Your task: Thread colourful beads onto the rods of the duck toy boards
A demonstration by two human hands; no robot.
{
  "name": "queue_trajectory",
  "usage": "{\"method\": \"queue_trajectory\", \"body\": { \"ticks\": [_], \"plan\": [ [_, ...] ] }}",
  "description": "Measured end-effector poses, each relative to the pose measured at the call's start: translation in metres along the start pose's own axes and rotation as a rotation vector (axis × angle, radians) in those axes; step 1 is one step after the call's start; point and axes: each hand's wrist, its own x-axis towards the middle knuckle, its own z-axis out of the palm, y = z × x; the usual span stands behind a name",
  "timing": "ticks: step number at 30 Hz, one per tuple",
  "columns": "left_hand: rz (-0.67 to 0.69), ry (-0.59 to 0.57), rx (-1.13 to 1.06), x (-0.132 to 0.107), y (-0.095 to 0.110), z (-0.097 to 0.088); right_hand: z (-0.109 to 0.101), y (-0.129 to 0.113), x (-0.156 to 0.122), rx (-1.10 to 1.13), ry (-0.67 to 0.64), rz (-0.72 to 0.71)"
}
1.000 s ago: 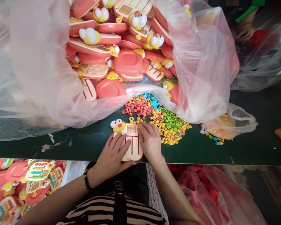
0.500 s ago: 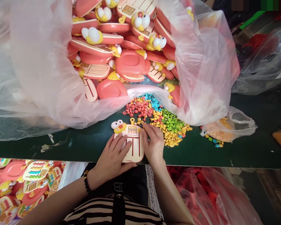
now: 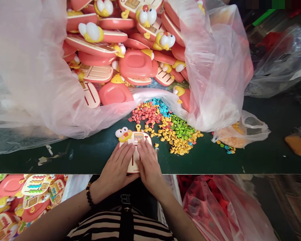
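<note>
A cream toy board with red slots and a yellow duck head [image 3: 132, 142] lies on the dark green table, its lower part under my hands. My left hand [image 3: 116, 165], with a dark beaded bracelet, presses flat on the board's left side. My right hand [image 3: 148, 167] lies over its right side, fingers together near the small window at the top. Just beyond the board spreads a pile of red, yellow, green and blue beads [image 3: 165, 127]. A few loose yellow beads lie next to my right fingers.
A clear plastic sheet [image 3: 37, 90] wraps a heap of coral and cream toy parts [image 3: 110, 57] at the back. A small bag of orange pieces [image 3: 235, 135] sits on the right. Assembled toys [image 3: 37, 197] lie below the table's near edge at left, and a red-filled bag [image 3: 215, 211] at right.
My right hand has moved left, from the board's upper right edge onto its face, and now lies close beside my left hand. The board sits slightly further left in view.
</note>
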Motion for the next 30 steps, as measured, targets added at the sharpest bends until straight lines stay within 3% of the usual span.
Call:
{"method": "queue_trajectory", "body": {
  "ticks": [3, 5, 11, 17, 21, 26, 30],
  "plan": [
    [0.015, -0.018, 0.027, 0.000, 0.000, -0.001, -0.009, 0.004, -0.003, 0.015, 0.163, 0.118],
    [0.036, -0.033, 0.033, 0.000, 0.000, -0.001, -0.015, 0.009, -0.005, 0.003, 0.202, 0.167],
    [0.073, -0.013, 0.008, 0.000, -0.003, -0.002, -0.013, 0.023, 0.015, -0.021, 0.148, 0.040],
    [0.008, 0.005, -0.087, 0.002, -0.001, -0.008, -0.016, 0.032, 0.034, 0.058, 0.128, 0.101],
    [-0.033, 0.004, -0.132, 0.002, 0.000, -0.009, -0.019, 0.027, 0.035, 0.147, 0.032, 0.137],
    [-0.075, 0.057, -0.120, -0.002, 0.000, -0.005, -0.006, 0.010, 0.050, 0.235, -0.022, 0.023],
    [-0.055, 0.028, -0.081, -0.001, 0.001, -0.006, -0.020, 0.016, 0.047, 0.358, -0.055, 0.038]
  ]
}}
